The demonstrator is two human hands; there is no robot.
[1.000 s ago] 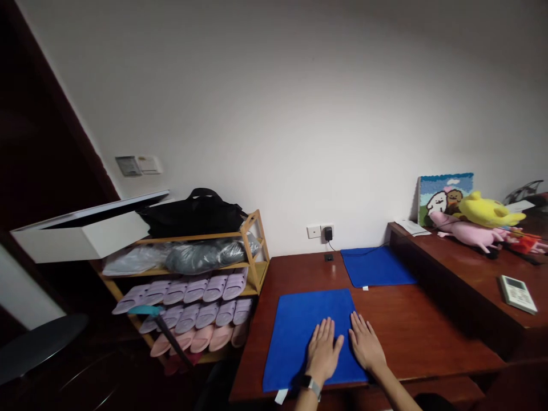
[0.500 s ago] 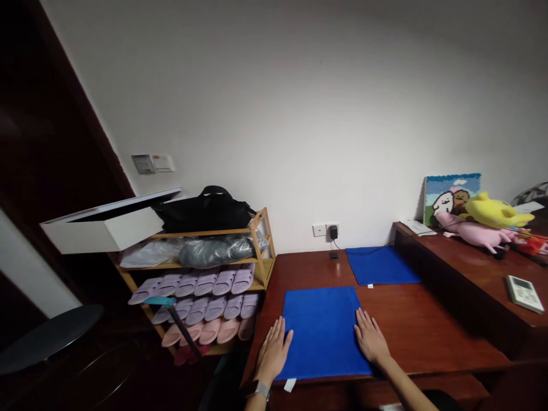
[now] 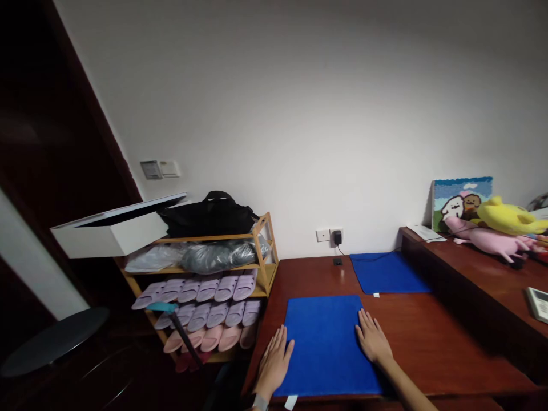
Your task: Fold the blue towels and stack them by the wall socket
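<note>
A blue cloth (image 3: 324,345) lies spread flat on the reddish-brown wooden table (image 3: 428,337), its white tag hanging at the front edge. My left hand (image 3: 274,359) rests palm down along the cloth's left edge, fingers stretched out. On the opposite side, my right hand (image 3: 373,337) lies flat with fingers extended, touching the cloth's right edge. Neither hand grips anything. A second blue cloth (image 3: 389,274), also with a white tag, lies flat farther back to the right.
Left of the table stands a wooden rack (image 3: 268,254) with several slippers (image 3: 209,285), a black bag (image 3: 209,214) and a white box (image 3: 111,231). Plush toys (image 3: 492,237) and a white device (image 3: 538,302) sit on the raised right ledge. A black plug (image 3: 338,237) is in the wall socket.
The view has shifted slightly, so the scene sits a little lower and the right side farther right. Both hands stay flat at the cloth's edges.
</note>
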